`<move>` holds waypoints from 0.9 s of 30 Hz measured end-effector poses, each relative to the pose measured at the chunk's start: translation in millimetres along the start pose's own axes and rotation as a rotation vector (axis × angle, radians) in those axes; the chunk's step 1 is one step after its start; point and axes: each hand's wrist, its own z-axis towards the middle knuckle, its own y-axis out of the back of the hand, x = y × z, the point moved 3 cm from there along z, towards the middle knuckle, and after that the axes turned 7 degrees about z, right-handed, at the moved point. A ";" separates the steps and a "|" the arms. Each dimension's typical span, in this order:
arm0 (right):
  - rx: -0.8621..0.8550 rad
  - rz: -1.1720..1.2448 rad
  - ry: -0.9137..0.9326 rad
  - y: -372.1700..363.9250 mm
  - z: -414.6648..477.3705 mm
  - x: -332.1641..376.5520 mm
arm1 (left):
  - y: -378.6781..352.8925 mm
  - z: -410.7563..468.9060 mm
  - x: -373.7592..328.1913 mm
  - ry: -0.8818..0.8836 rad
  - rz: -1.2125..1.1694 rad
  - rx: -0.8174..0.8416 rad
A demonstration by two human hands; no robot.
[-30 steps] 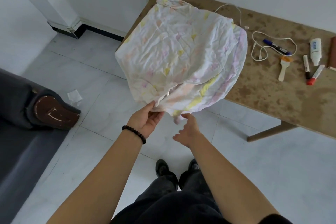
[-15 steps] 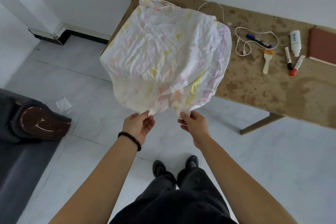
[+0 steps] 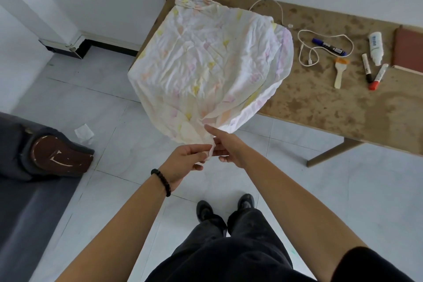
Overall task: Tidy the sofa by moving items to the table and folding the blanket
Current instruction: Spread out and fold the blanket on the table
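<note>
- Grey-tiled floor (image 3: pixel 297 190) and white walls framed the scene; a stained wooden table (image 3: pixel 332 107) stood ahead and right of the hands, a dark sofa (image 3: pixel 27 201) far off to their left.
- Folded blanket (image 3: pixel 206 64), white with pale yellow and pink print, hung in the air up and ahead of both hands, its far end over the table's left end; whether it touched the tabletop could not be told.
- Its long axis ran from the gathered near corner away toward the table's far left corner.
- Left hand (image 3: pixel 185 162) was pinched shut on the blanket's bunched near corner, thumb and fingers closed around the cloth.
- Right hand (image 3: pixel 226 144) sat just beside it, touching, forefinger stretched up along the blanket's lower edge, other fingers curled at the same corner; it looked like a light hold on the cloth.
- Both hands were equally near the corner; the blanket's bulk lay slightly right of the left hand.
- White cable (image 3: pixel 309 52), markers and a small brush (image 3: pixel 340 73) lay on the table farther right, clear of the blanket.
- Judged step: laying the folded blanket onto the table.
</note>
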 end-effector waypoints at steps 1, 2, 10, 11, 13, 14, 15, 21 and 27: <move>-0.028 -0.061 0.005 -1.2 1.7 4.5 | 0.9 -1.3 -0.4 -0.016 0.022 0.023; -0.057 -0.100 0.014 -1.8 3.6 8.0 | 2.9 -1.6 0.9 -0.024 0.012 0.024; -0.266 -0.044 0.118 25.8 -13.4 17.0 | 23.2 12.2 6.6 -0.279 0.602 -0.529; -0.263 -0.036 0.141 29.4 -16.8 16.7 | 21.5 13.8 3.3 -0.321 0.664 -0.582; -0.210 0.044 0.163 33.7 -21.3 14.6 | 15.9 17.6 -5.9 -0.422 0.691 -0.668; -0.185 0.082 0.169 35.1 -22.8 13.3 | 12.6 19.2 -12.4 -0.463 0.637 -0.668; -0.173 0.105 0.176 36.0 -24.1 12.2 | 9.8 20.3 -19.4 -0.483 0.541 -0.638; -0.414 0.108 0.337 40.7 -39.1 4.1 | 2.6 31.0 -31.2 -0.316 0.081 -0.479; -0.422 -0.110 0.433 29.4 -42.3 6.6 | -2.3 36.6 -32.6 -0.232 0.022 -0.372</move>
